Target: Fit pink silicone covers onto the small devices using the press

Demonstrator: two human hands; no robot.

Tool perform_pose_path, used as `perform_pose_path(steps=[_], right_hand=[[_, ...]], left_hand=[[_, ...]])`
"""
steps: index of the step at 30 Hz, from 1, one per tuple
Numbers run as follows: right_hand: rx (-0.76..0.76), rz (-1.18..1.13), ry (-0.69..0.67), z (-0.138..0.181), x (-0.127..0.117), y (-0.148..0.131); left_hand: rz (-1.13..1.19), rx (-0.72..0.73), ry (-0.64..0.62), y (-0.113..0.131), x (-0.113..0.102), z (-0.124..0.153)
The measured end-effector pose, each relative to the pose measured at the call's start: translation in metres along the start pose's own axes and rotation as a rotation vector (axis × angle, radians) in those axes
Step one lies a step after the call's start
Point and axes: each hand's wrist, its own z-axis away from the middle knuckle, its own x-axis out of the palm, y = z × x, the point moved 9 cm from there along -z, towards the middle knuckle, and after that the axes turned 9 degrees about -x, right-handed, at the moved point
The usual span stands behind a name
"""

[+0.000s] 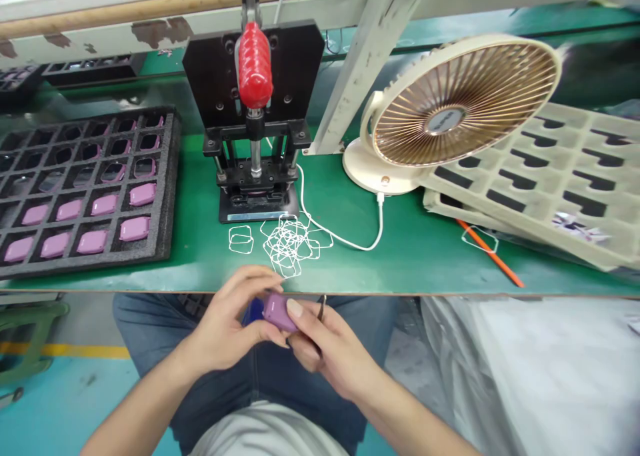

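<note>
Over my lap, just off the bench's front edge, a small purple rounded-square case is held between my two hands. My right hand grips it from the right, its thumb on the upper face. A thin dark tool also pokes out of that hand; its kind is unclear. From the left, the thumb and fingers of my left hand close around the case's edge. Thin white ring gaskets lie in a tangled heap on the bench beyond, with a couple more to their left.
A hand press with a red handle stands behind the gaskets. At left is a black foam tray of purple cases and frames. To the right are a cream fan, its white cable, stacked pale trays and an orange stick.
</note>
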Motion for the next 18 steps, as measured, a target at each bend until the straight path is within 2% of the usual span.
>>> perform_pose_path(steps=[2,5,12,15,18], right_hand=[[0.144,-0.224,-0.009,0.003,0.007,0.011],[0.243,-0.367,-0.008,0.006,0.012,0.019],[0.456,-0.583,-0.179,0.012,0.032,0.025],[0.472,-0.605,-0.176,0.009,0.035,0.023],[0.468,-0.525,-0.162,0.005,0.038,0.027]], left_hand=[[-0.134,0.140,-0.054,0.010,0.000,0.001],[-0.217,0.270,-0.076,0.019,-0.002,0.005],[-0.260,0.331,0.064,0.027,-0.006,0.012],[-0.277,0.408,0.091,0.029,-0.008,0.019],[-0.348,0.479,0.054,0.027,-0.010,0.029]])
